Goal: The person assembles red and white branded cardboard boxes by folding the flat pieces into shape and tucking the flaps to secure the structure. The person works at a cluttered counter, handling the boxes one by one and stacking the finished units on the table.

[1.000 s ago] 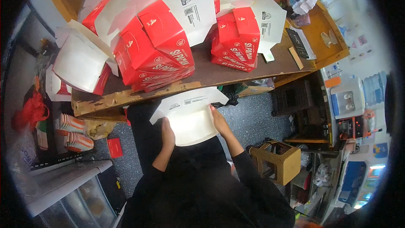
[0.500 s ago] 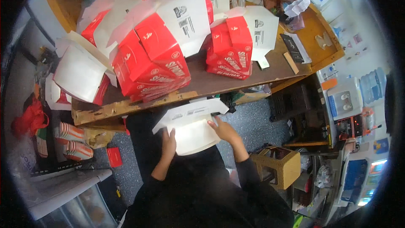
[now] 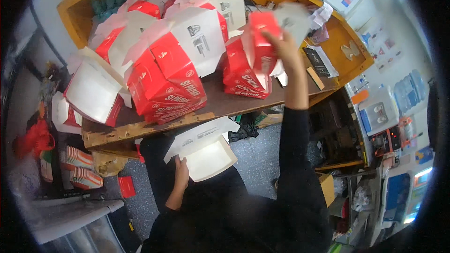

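On my lap lies an open paper food box point(image 3: 212, 160), white inside with its lid raised. My left hand point(image 3: 181, 177) grips its left edge. My right hand point(image 3: 287, 50) is up at the right-hand stack of nested red boxes point(image 3: 240, 72) on the table. Its fingers close on the side of a red food box point(image 3: 262, 28), which is tilted and partly lifted out of the stack; its white flap is blurred by motion. Left of it stands a taller stack of red boxes point(image 3: 164, 79) with white lids up.
More boxes crowd the back of the brown table point(image 3: 225, 105). At its left end leans an open box point(image 3: 93, 86). A dark clipboard point(image 3: 318, 61) and a wooden strip point(image 3: 315, 78) lie at the right. Striped cartons point(image 3: 84, 178) stand low on the left.
My right hand has let go of the box on my lap and reached up to the right-hand stack, where it has taken hold of a red box. My left hand still holds the lap box.
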Motion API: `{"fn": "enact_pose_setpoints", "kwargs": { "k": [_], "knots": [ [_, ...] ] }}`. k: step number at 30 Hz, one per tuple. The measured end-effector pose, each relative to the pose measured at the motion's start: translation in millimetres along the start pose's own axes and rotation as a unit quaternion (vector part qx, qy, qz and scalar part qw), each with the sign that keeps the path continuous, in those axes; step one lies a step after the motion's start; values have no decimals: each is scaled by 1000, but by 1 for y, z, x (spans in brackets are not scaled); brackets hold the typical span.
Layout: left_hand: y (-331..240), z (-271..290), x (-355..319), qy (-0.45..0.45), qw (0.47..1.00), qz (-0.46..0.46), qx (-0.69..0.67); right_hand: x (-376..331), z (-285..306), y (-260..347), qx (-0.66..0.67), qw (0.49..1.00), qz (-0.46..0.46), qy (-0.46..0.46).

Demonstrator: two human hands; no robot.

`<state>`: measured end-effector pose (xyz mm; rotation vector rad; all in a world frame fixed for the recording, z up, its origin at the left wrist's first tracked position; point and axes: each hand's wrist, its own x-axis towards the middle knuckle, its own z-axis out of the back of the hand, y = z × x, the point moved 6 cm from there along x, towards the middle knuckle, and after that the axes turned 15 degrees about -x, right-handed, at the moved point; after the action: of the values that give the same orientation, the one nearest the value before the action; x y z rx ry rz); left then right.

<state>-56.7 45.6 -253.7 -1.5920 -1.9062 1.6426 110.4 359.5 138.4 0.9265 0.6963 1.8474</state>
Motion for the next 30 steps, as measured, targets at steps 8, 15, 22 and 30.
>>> {"fn": "enact_pose_setpoints", "kwargs": {
  "k": [8,15,22,30],
  "knots": [
    [-47,-39,-37,-37,997,-19,63,-230,9,101,-57,969,200,130],
    [-36,-42,-29,51,962,-169,208,-265,-126,31,-114,956,2,269],
    [-44,-38,-38,-4,970,-92,223,-278,-173,-11,-205,941,1,269],
    [-37,-40,-43,35,950,-108,292,-284,-178,4,-311,900,-9,305]
  ]
}}
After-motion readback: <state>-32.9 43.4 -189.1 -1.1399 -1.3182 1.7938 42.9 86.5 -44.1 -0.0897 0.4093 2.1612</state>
